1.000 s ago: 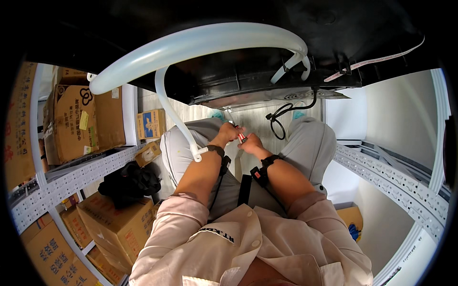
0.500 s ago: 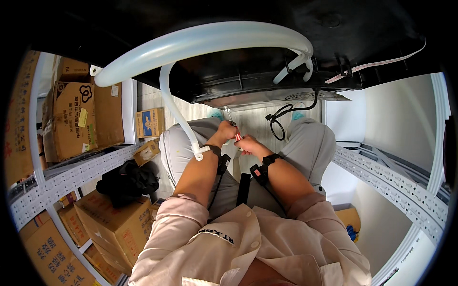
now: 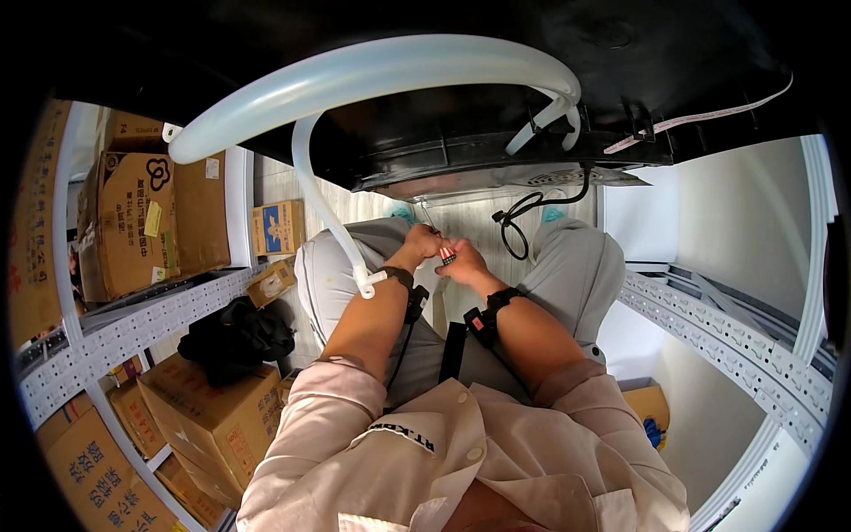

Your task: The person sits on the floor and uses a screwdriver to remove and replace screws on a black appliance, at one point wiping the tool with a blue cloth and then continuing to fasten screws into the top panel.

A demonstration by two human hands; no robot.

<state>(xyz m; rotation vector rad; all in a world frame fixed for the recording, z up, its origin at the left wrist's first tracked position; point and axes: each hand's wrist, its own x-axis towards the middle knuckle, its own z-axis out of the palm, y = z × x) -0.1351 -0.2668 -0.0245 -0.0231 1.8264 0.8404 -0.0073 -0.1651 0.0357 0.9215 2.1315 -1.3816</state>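
Between my knees, both hands are together at a screwdriver with a red, white and dark patterned handle (image 3: 447, 255). My left hand (image 3: 424, 241) is closed around its front part, and a thin shaft seems to run ahead toward the lower edge of a black appliance (image 3: 399, 146). My right hand (image 3: 467, 264) is closed at the handle, whose end shows between the fingers. The shaft's tip cannot be made out. A translucent white hose (image 3: 372, 75) arches over from the appliance, and a thinner branch (image 3: 328, 208) hangs down to my left forearm, ending in a white fitting.
A black power cord (image 3: 514, 226) hangs at the appliance's right. White metal shelving (image 3: 133, 310) with cardboard boxes (image 3: 137, 222) stands on the left, a black cloth bundle (image 3: 238, 341) beside it. More perforated shelf rail (image 3: 718, 332) runs along the right.
My right hand has turned around the screwdriver, so the handle now shows its patterned end. My left hand stays almost in place. The hose has shifted slightly left.
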